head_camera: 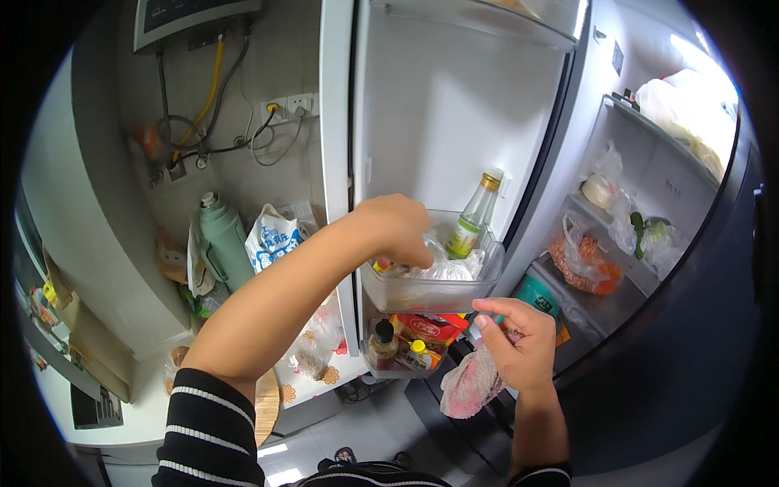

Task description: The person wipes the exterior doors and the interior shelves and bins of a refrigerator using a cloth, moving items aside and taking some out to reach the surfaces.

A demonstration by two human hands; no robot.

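My left hand [401, 230] reaches down into the upper clear bin [426, 295] on the open fridge door. Its fingers are bent beside a clear plastic bag [453, 268]; blur and the hand itself hide whether they grip anything. In the same bin a glass bottle [471, 225] with a gold cap and green label leans to the right. My right hand [523, 344], in front of the bin's right corner, holds a pinkish-grey cloth [471, 386] that hangs below the palm. The lower bin [401, 372] carries a dark-capped bottle [383, 347], a red packet [429, 329] and a yellow-capped pouch [419, 356].
At right, the fridge shelves [654, 140] hold bagged food, including a bag of reddish nuts or beans [581, 262]. A green flask [222, 237] and a white printed bag [274, 237] stand left of the door, on the counter side. Below the lower bin is a dark drawer front [438, 414].
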